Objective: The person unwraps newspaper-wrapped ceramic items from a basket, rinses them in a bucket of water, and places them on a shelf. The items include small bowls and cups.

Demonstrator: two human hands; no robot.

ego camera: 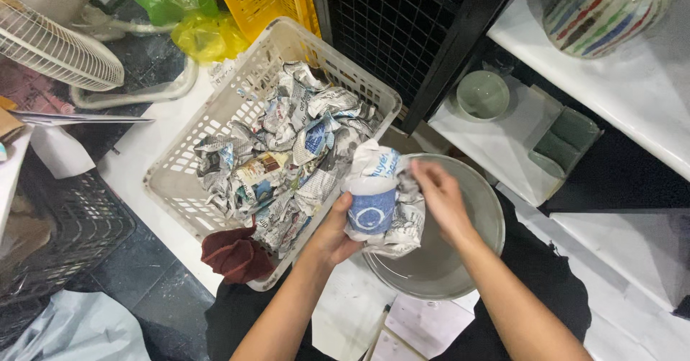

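The blue cup (371, 213), patterned with a white ring on its side, sits half wrapped in crumpled newspaper (399, 188) between the two hands, above the near rim of a large grey bowl (480, 217). Its long axis runs roughly up and down in the view, with the pale mouth end pointing away from the person, toward the basket and the black wire rack (392, 23); the ring-marked side faces the camera.

At far left stand a white fan guard (54, 48) and a dark mesh crate (68, 235). Next comes a white plastic basket (180, 174) filled with wadded newspaper balls (284, 152), with a maroon cloth (237, 255) draped at its near corner.

The left hand (332, 235) grips the cup from below and beside, thumb curled onto its blue wall. The right hand (440, 197) pinches the paper at the cup's right, fingers bent onto the wrapping.

Farther right, a small green bowl (483, 93) and green dishes (568, 139) rest on a low white shelf (503, 145), and a striped ceramic jar (600, 8) stands on the upper one.
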